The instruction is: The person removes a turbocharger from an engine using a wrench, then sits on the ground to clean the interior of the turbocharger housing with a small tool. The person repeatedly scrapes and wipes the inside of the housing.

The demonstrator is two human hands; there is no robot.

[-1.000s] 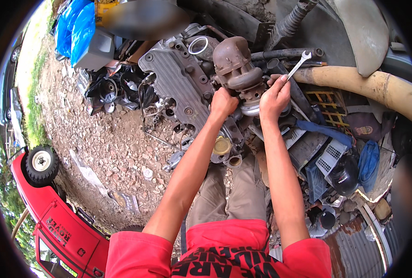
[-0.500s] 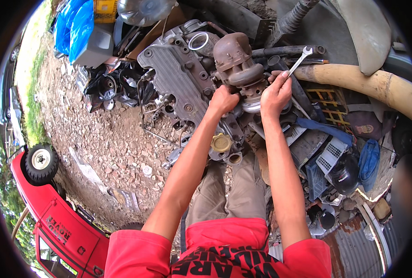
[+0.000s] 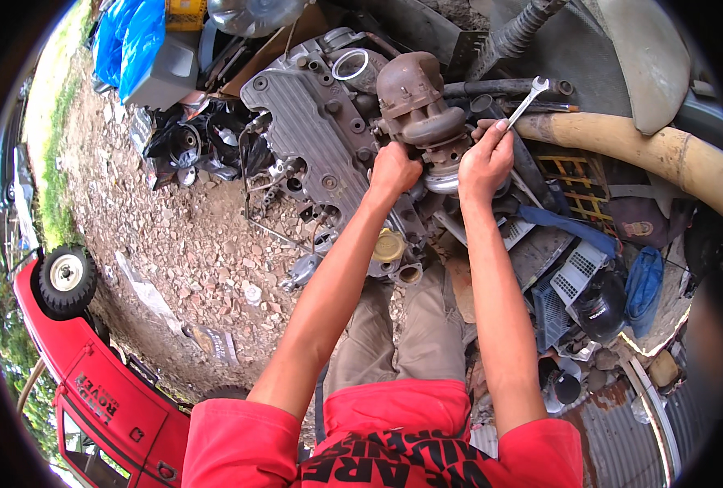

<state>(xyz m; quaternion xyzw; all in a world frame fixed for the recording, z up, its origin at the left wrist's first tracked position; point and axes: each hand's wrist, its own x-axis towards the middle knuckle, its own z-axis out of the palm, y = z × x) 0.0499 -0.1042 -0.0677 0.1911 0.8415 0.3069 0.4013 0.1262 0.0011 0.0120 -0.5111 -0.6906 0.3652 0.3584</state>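
A rusty brown turbocharger point(image 3: 410, 89) with a silvery lower housing stands at the side of an engine with a ribbed grey valve cover point(image 3: 312, 134). My left hand point(image 3: 395, 172) is closed against the turbocharger's left side, its fingertips and anything in them hidden. On the other side, my right hand point(image 3: 487, 169) grips a silver wrench point(image 3: 526, 104), whose open jaw points up and to the right. That hand is close beside the silvery housing. A yellowish cap point(image 3: 388, 246) sits on the engine's near end, below my left wrist.
A thick bamboo pole point(image 3: 630, 138) lies to the right, above piled plastic crates point(image 3: 577, 272) and cloth. Black bags with metal parts point(image 3: 190, 146) lie on the stony ground point(image 3: 190, 244) at left. A red vehicle point(image 3: 109, 382) stands farther left.
The whole view has shifted slightly. Both hands and the wrench keep nearly the same places against the turbocharger.
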